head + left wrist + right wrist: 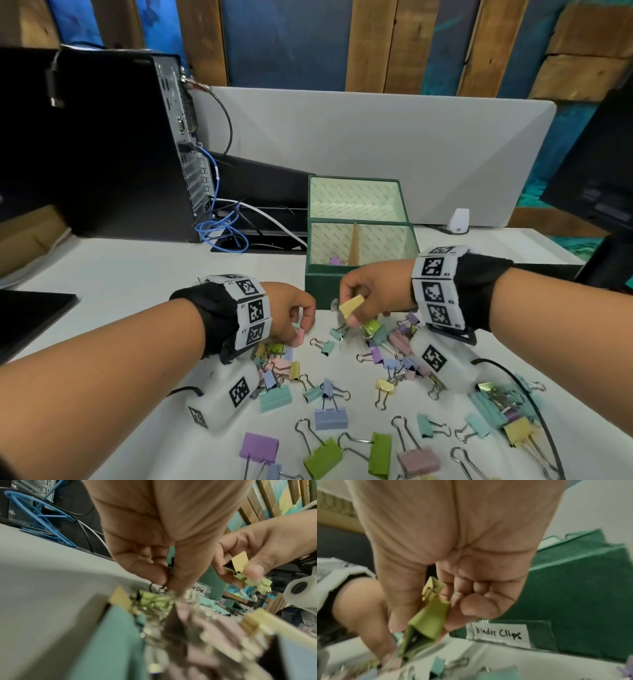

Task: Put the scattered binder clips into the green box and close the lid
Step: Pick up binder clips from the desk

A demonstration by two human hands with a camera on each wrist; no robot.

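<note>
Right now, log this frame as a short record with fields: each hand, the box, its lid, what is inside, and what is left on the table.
left hand: pinches a pink clip low over the pile
right hand: holds a yellow clip and a green clip, in front of the box
green box: open, labelled Binder Clips
lid: tilted up behind the box
inside: at least one purple clip, left of a divider
table: many clips still scattered
</note>
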